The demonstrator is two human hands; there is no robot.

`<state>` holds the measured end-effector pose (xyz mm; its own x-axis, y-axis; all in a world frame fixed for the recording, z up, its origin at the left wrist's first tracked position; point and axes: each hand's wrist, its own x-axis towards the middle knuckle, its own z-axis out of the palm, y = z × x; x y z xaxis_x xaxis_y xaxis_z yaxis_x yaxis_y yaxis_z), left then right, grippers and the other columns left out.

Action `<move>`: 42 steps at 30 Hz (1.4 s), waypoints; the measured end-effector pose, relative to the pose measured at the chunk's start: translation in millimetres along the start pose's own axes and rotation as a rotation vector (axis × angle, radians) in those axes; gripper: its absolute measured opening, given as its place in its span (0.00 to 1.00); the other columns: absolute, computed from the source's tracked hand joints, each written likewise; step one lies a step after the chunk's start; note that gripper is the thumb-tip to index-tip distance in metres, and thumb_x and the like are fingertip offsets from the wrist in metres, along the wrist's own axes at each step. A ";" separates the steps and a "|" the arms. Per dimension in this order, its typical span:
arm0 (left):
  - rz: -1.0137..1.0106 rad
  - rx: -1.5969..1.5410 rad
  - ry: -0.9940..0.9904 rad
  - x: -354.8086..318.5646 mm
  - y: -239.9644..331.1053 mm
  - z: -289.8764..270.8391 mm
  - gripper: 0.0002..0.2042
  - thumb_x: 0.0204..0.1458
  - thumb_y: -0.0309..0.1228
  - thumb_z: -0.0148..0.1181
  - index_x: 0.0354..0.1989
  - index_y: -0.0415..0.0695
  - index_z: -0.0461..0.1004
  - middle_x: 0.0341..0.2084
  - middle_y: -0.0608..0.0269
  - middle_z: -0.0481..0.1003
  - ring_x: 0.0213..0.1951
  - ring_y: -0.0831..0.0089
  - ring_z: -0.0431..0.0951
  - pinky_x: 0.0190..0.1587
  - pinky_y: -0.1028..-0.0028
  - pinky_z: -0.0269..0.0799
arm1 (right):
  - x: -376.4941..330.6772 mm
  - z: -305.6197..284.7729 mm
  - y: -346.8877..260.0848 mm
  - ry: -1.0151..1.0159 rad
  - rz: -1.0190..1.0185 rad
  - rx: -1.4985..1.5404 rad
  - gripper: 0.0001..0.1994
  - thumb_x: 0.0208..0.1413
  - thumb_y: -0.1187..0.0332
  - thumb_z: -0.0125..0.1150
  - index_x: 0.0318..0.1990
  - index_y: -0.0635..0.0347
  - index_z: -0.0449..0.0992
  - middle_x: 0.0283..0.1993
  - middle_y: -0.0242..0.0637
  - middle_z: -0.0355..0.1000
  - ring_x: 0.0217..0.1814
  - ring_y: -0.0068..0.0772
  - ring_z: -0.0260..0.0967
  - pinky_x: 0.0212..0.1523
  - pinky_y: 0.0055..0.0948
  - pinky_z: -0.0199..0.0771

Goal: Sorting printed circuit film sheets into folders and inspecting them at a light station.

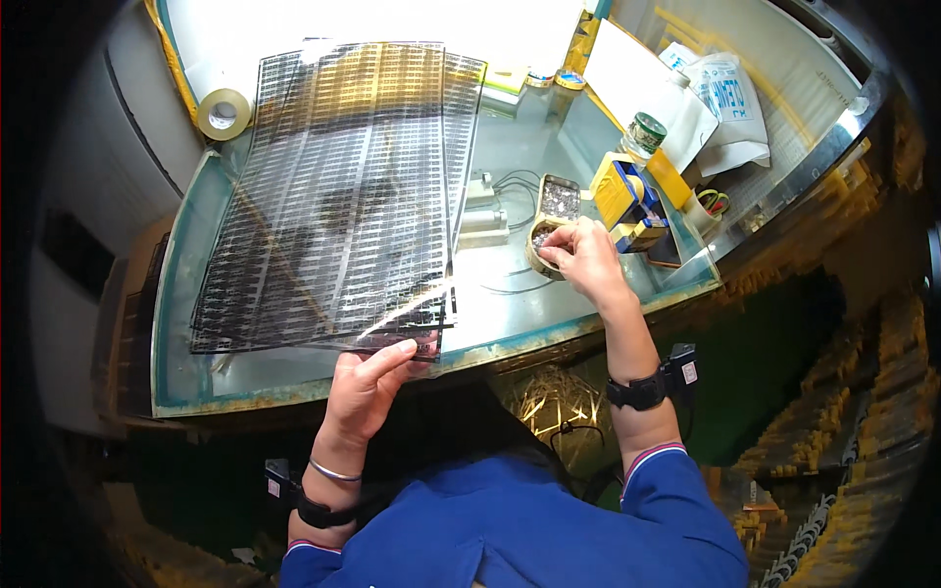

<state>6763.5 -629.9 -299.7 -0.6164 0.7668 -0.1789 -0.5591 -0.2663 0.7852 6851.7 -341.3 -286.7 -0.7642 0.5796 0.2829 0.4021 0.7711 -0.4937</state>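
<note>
Dark patterned transparent film sheets [333,196] lie overlapped on the glass tabletop. My left hand [368,387] pinches their near corner between thumb and fingers, close to the table's front edge. To the right, my right hand [586,260] dips its fingertips into a small round container [538,245] of tiny pieces. Those fingers are pressed together; whatever they hold is too small to make out. Just behind the round container stands a rectangular tin [560,196] with similar small bits inside.
A blue and yellow tape dispenser [632,204] stands right of the tins. Behind it are a green-lidded jar [644,135] and a white plastic bag [725,108]. A tape roll [224,115] rests at the far left. Dark cables [515,181] and light tubes [482,220] show through the glass.
</note>
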 end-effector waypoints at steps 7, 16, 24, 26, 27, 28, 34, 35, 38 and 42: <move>-0.009 -0.008 -0.006 -0.8 -0.8 -1.9 0.10 0.51 0.21 0.49 0.41 0.32 0.71 0.37 0.52 0.75 0.40 0.67 0.75 0.41 0.70 0.71 | -5.2 -1.0 5.2 0.135 -0.103 0.168 0.04 0.46 0.74 0.59 0.30 0.65 0.74 0.23 0.38 0.72 0.25 0.26 0.69 0.27 0.23 0.67; -0.075 -0.001 -0.060 5.3 1.9 -4.0 0.12 0.53 0.25 0.50 0.45 0.35 0.69 0.38 0.54 0.75 0.40 0.67 0.76 0.42 0.71 0.72 | -37.6 4.3 -54.1 -0.013 -0.097 0.640 0.04 0.47 0.75 0.60 0.32 0.64 0.77 0.25 0.35 0.74 0.27 0.18 0.70 0.30 0.19 0.68; -0.055 -0.060 -0.082 3.3 2.4 -3.6 0.12 0.53 0.26 0.51 0.45 0.37 0.69 0.37 0.58 0.74 0.39 0.72 0.75 0.41 0.73 0.73 | -63.5 18.8 -100.9 -0.247 -0.545 0.483 0.05 0.41 0.71 0.65 0.28 0.54 0.77 0.43 0.34 0.68 0.48 0.35 0.62 0.50 0.34 0.56; -0.054 -0.065 -0.090 4.0 1.9 -5.2 0.12 0.53 0.26 0.51 0.45 0.37 0.69 0.37 0.59 0.74 0.39 0.73 0.75 0.41 0.74 0.73 | -64.5 20.1 -102.3 -0.200 -0.563 0.415 0.05 0.42 0.70 0.64 0.30 0.50 0.78 0.45 0.33 0.67 0.50 0.36 0.60 0.52 0.35 0.51; -0.052 -0.056 -0.088 4.0 1.9 -5.2 0.12 0.53 0.26 0.51 0.45 0.37 0.69 0.37 0.59 0.74 0.39 0.73 0.75 0.41 0.74 0.73 | -65.3 19.8 -102.0 -0.201 -0.564 0.415 0.05 0.42 0.70 0.64 0.30 0.50 0.78 0.45 0.33 0.67 0.50 0.36 0.60 0.52 0.35 0.51; -0.050 -0.048 -0.085 4.0 1.9 -5.5 0.12 0.53 0.26 0.52 0.45 0.38 0.69 0.37 0.59 0.74 0.39 0.74 0.75 0.41 0.74 0.73 | -66.4 19.1 -100.8 -0.192 -0.557 0.397 0.06 0.42 0.70 0.64 0.31 0.48 0.78 0.46 0.33 0.67 0.51 0.36 0.59 0.52 0.34 0.51; -0.056 -0.037 -0.093 4.1 1.9 -7.7 0.12 0.53 0.26 0.52 0.46 0.38 0.69 0.38 0.59 0.74 0.40 0.73 0.75 0.41 0.74 0.72 | -72.3 6.6 -98.0 -0.174 -0.549 0.337 0.13 0.41 0.72 0.64 0.36 0.43 0.79 0.48 0.34 0.68 0.50 0.35 0.60 0.51 0.33 0.52; -0.056 -0.037 -0.091 3.8 1.8 -7.9 0.12 0.53 0.26 0.52 0.46 0.38 0.69 0.38 0.59 0.74 0.40 0.73 0.75 0.41 0.74 0.72 | -74.0 5.4 -98.3 -0.174 -0.575 0.298 0.14 0.39 0.74 0.65 0.36 0.43 0.80 0.49 0.35 0.68 0.51 0.34 0.60 0.51 0.33 0.54; -0.066 -0.044 -0.096 4.7 1.0 -6.8 0.13 0.53 0.26 0.52 0.47 0.38 0.69 0.39 0.58 0.74 0.41 0.73 0.75 0.41 0.75 0.73 | -78.5 8.2 -97.0 -0.128 -0.629 0.250 0.16 0.38 0.74 0.65 0.38 0.41 0.79 0.50 0.34 0.68 0.50 0.34 0.60 0.50 0.33 0.54; -0.061 -0.034 -0.090 4.6 0.9 -6.7 0.14 0.53 0.26 0.51 0.48 0.38 0.68 0.40 0.57 0.74 0.41 0.72 0.75 0.40 0.75 0.73 | -79.0 15.3 -92.9 -0.081 -0.643 0.213 0.16 0.38 0.72 0.66 0.36 0.37 0.80 0.51 0.34 0.67 0.51 0.36 0.59 0.49 0.34 0.53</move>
<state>6756.4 -630.5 -303.8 -0.5294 0.8311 -0.1703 -0.6133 -0.2362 0.7537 6867.0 -462.8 -275.8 -0.8568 -0.0047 0.5156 -0.2463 0.8823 -0.4012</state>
